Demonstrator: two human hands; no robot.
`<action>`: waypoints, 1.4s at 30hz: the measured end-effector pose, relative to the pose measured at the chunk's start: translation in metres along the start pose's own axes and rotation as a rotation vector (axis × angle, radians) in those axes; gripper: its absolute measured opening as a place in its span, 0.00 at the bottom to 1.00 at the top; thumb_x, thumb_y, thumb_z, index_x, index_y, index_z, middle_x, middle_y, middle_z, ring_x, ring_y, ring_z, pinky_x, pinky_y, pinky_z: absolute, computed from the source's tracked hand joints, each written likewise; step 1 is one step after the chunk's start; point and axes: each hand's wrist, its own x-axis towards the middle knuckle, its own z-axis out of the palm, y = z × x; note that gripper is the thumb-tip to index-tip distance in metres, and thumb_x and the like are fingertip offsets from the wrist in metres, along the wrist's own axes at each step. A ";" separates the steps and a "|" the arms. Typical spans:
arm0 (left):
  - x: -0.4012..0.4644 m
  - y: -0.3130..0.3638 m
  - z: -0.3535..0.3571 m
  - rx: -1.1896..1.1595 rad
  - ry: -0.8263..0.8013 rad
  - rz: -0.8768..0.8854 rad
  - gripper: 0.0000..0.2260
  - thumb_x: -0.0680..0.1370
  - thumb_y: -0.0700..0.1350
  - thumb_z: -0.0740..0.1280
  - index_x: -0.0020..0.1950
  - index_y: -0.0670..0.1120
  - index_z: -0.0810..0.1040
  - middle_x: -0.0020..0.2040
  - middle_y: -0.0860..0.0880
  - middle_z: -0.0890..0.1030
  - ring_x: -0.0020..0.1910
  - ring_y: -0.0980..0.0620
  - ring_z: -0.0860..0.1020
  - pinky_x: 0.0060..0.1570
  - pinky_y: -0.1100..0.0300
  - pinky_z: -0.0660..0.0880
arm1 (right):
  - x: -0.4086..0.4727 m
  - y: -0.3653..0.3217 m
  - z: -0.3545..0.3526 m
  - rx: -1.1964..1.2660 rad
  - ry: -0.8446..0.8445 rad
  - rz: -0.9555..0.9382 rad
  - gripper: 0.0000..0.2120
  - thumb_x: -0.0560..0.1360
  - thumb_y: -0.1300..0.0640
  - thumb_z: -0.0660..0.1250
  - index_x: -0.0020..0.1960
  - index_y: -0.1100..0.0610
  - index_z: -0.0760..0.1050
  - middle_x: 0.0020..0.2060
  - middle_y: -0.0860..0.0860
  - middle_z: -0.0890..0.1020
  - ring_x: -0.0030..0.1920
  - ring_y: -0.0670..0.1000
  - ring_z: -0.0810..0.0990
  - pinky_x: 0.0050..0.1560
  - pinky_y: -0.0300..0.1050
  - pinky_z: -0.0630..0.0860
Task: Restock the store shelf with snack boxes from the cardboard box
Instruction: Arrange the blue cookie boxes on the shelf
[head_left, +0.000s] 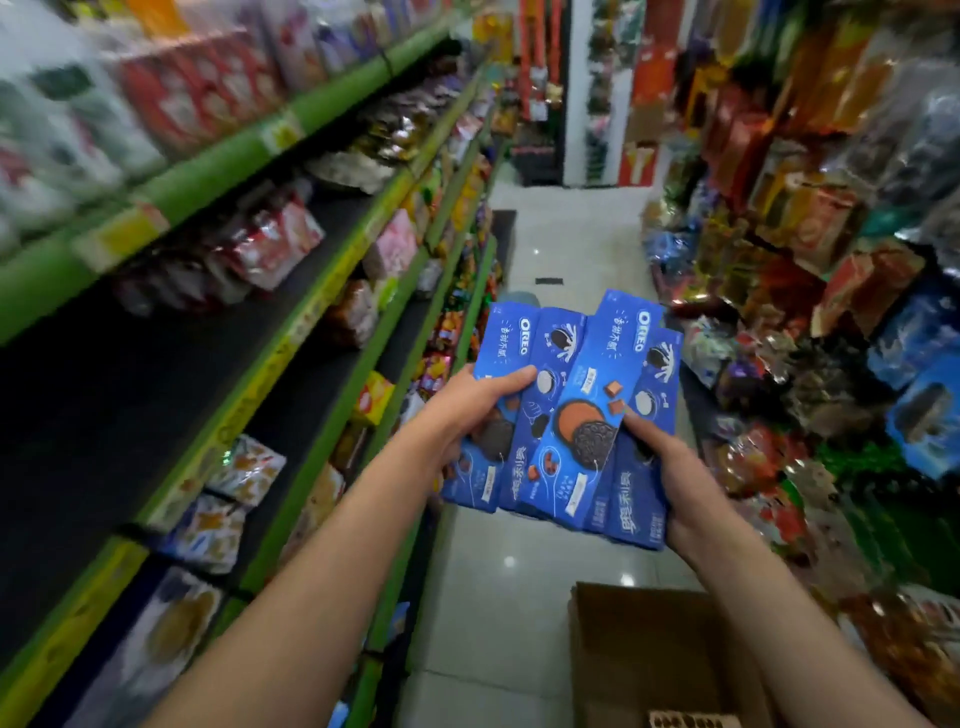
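Several blue Oreo snack boxes (597, 364) are fanned out in front of me over the aisle floor. My left hand (467, 400) grips the left side of the fan, thumb across the leftmost box. My right hand (675, 478) holds the right side from below, fingers curled round the boxes' edge. An open brown cardboard box (649, 654) stands on the floor at the lower right, below my right forearm. The green-edged store shelf (291, 332) runs along the left with dark bare stretches between packets.
Shelves on the left hold bagged and boxed snacks on several levels. A crowded display of colourful packets (810, 291) lines the right side. The pale tiled aisle floor (561, 244) runs ahead to a white pillar (576, 93).
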 end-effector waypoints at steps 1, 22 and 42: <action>-0.018 0.003 -0.015 -0.022 0.050 -0.010 0.20 0.71 0.57 0.75 0.59 0.49 0.80 0.49 0.45 0.86 0.51 0.39 0.84 0.56 0.37 0.77 | -0.006 -0.004 0.016 -0.037 -0.037 0.027 0.25 0.69 0.49 0.75 0.64 0.56 0.76 0.50 0.60 0.86 0.44 0.63 0.86 0.38 0.59 0.82; -0.265 -0.098 -0.157 0.041 0.353 -0.346 0.15 0.74 0.61 0.70 0.42 0.49 0.77 0.26 0.50 0.77 0.21 0.52 0.75 0.22 0.64 0.67 | -0.131 0.110 0.146 -0.411 -0.423 0.484 0.29 0.58 0.55 0.78 0.58 0.61 0.78 0.46 0.64 0.85 0.37 0.63 0.86 0.31 0.56 0.81; -0.332 -0.063 -0.210 -0.111 0.553 -0.132 0.14 0.78 0.54 0.68 0.48 0.43 0.80 0.41 0.43 0.86 0.36 0.44 0.84 0.38 0.51 0.82 | -0.150 0.056 0.256 -0.593 -0.619 0.312 0.23 0.64 0.54 0.76 0.57 0.58 0.76 0.46 0.59 0.87 0.39 0.60 0.87 0.32 0.54 0.82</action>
